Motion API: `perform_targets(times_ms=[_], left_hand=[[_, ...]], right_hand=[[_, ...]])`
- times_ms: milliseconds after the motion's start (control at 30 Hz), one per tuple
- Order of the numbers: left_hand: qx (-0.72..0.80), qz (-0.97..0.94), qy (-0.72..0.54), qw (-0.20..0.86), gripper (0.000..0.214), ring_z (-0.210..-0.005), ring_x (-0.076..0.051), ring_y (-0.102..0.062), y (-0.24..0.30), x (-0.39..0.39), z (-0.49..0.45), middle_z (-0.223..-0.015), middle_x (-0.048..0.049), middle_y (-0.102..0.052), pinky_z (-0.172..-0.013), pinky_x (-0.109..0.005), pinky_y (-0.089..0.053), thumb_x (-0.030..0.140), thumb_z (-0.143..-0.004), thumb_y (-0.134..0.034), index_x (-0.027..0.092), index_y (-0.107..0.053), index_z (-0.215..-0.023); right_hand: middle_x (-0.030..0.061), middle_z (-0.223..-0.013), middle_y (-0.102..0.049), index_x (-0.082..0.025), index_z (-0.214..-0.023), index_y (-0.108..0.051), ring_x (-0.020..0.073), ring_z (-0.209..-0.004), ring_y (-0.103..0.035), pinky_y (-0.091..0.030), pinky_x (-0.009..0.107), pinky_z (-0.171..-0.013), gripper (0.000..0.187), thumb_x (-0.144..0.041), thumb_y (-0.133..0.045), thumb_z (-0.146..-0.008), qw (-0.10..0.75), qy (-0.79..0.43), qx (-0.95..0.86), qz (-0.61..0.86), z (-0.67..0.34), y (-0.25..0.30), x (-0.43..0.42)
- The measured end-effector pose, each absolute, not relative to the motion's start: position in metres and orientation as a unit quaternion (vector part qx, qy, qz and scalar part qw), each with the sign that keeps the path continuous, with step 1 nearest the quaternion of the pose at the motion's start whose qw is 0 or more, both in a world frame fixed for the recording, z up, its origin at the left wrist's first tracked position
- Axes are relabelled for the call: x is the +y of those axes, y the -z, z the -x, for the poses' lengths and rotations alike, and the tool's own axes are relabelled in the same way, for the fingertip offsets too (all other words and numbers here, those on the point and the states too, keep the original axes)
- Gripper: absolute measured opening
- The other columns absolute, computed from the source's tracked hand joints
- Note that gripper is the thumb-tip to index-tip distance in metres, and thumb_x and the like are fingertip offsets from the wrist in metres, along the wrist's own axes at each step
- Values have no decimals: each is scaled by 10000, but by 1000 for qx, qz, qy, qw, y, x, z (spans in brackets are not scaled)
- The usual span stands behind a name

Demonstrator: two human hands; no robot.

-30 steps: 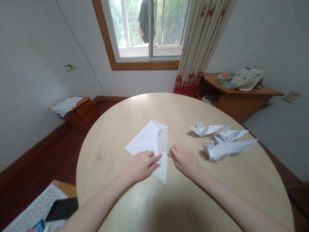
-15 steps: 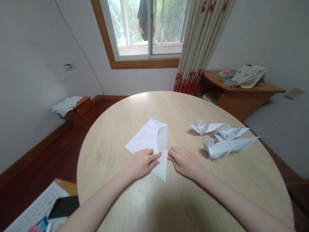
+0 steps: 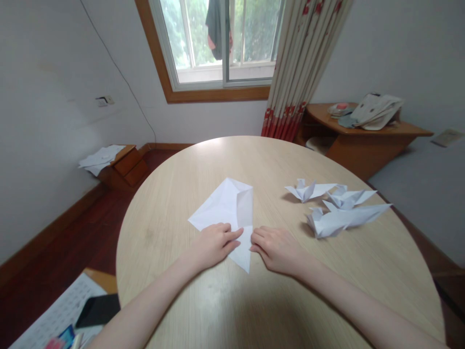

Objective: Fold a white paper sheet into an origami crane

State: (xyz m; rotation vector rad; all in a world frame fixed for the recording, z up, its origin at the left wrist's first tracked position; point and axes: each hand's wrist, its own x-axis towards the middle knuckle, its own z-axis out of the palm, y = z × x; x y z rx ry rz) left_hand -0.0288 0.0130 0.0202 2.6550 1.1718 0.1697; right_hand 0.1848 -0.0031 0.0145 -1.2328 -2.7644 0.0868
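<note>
A folded sheet of white paper (image 3: 218, 208) lies flat on the round wooden table, its narrow point toward me. A flap is turned over along its right side. My left hand (image 3: 214, 245) rests on the lower part of the sheet, index finger stretched out and thumb apart, pressing it down. At the right edge of the paper, my right hand (image 3: 274, 248) has its fingers curled and its thumb and fingertips pinched together on that edge. The other fingers of the right hand are bent under and partly hidden.
Three folded paper birds (image 3: 341, 211) stand on the right of the wooden table (image 3: 174, 300). A black phone (image 3: 97, 311) and a printed sheet (image 3: 58, 310) lie on a lower surface at the left. A wooden desk (image 3: 366, 145) holding a bag stands at the back right.
My right hand has slid slightly toward me along the paper's right edge. The left hand and the sheet have stayed in place.
</note>
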Motion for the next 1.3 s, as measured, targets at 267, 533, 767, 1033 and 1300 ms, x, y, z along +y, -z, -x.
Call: perform_targets(times_ms=[267, 533, 767, 1033, 1300], left_hand=[[396, -908, -75, 117, 340, -833, -181, -589, -14, 14, 31, -857, -24, -609, -701, -272, -425, 329, -974, -444, 245, -564, -1281], [403, -903, -75, 125, 341, -838, -182, -594, -15, 14, 31, -857, -24, -609, -702, -277, -427, 324, -972, -451, 247, -568, -1283], [405, -902, -69, 132, 341, -841, -182, -591, -16, 14, 30, -866, -25, -605, -708, -278, -432, 320, -972, -453, 256, -567, -1286], [406, -901, -71, 138, 341, -840, -178, -590, -16, 15, 30, -866, -21, -602, -701, -272, -424, 321, -974, -448, 259, -563, -1289], [397, -903, -95, 138, 326, -801, -170, -578, -13, 16, 33, -824, -23, -594, -696, -270, -422, 311, -976, -437, 262, -594, -1257]], right_hand=[[54, -800, -663, -169, -790, -572, 194, -734, -582, -284, 305, -575, 131, -219, -530, -904, 42, -43, -927, 370, -182, -19, -10], [60, -814, -668, -161, -795, -585, 199, -752, -586, -304, 304, -598, 133, -222, -528, -898, 8, -85, -935, 345, -177, -27, -16], [67, -826, -673, -155, -806, -595, 204, -755, -585, -298, 304, -590, 121, -221, -534, -887, -16, -106, -938, 329, -175, -31, -19], [61, -792, -661, -159, -771, -583, 197, -730, -577, -296, 302, -583, 124, -226, -547, -870, 2, -115, -942, 316, -175, -28, -19], [32, -730, -603, -186, -745, -529, 159, -679, -556, -410, 272, -630, 300, -277, -367, -981, 219, -220, -878, 366, -188, -3, -2]])
